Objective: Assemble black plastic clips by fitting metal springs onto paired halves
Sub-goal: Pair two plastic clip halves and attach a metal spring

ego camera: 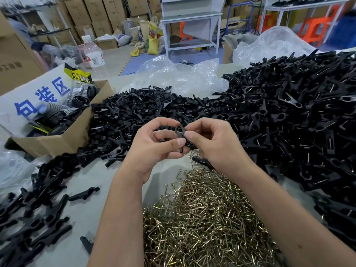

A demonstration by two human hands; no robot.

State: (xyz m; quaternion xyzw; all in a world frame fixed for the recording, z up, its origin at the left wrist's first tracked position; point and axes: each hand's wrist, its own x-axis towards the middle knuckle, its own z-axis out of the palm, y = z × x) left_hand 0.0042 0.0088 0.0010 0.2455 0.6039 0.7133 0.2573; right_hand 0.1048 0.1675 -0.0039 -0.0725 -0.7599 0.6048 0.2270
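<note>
While a black clip (182, 136) is pinched between left hand (154, 145) and right hand (213, 143), spring-fitting seems underway; another spring (202, 218) at six o'clock is likely needed next.

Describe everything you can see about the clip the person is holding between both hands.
The clip is small, black and looks like matte plastic, made of two slim halves crossing in an X near the top. A thin metal spring shows as a pale glint at its middle. It is held roughly upright above the table, over the far edge of the heap of brass-coloured springs. The left hand pinches it from the left with thumb and fingers, and the right hand pinches it from the right. Its lower end is partly hidden by the fingers.
</note>
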